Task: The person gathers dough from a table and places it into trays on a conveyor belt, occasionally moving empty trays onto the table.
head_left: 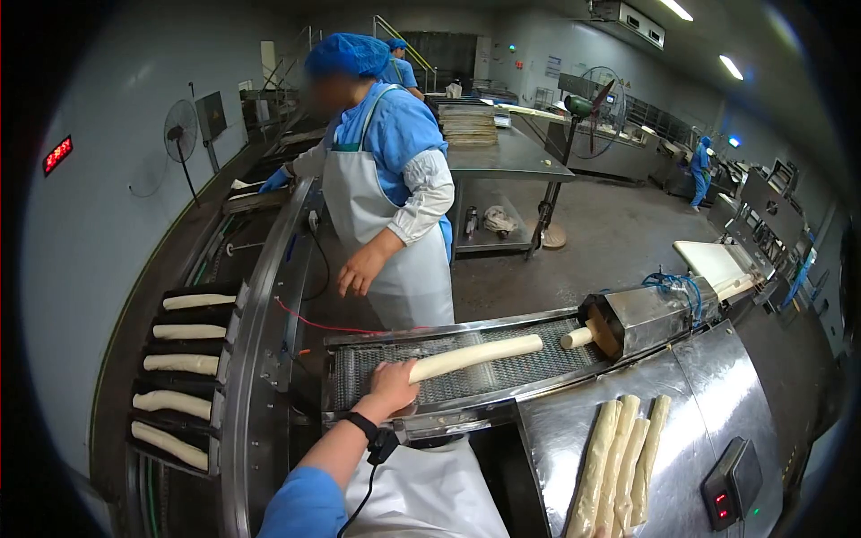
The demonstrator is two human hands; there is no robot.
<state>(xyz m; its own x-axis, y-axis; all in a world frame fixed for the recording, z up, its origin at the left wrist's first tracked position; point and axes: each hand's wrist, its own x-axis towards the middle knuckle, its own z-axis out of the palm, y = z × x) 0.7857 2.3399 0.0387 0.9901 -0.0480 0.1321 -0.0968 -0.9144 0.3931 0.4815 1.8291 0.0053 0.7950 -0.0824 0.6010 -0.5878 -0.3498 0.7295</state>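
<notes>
left hand (pixel 392 384) with fingers wrapped round the near end of a long dough log (pixel 475 356) lying on the mesh conveyor (pixel 377 368), right hand out of frame, dough sticks (pixel 619 457) cut off at bottom edge, co-worker's face blurred

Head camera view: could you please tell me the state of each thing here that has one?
Long pale dough log: lying on the mesh belt, gripped at one end.
Left hand: closed on the log.
Steel extruder outlet: dough stub protruding.
Four dough sticks: lying side by side.
</notes>
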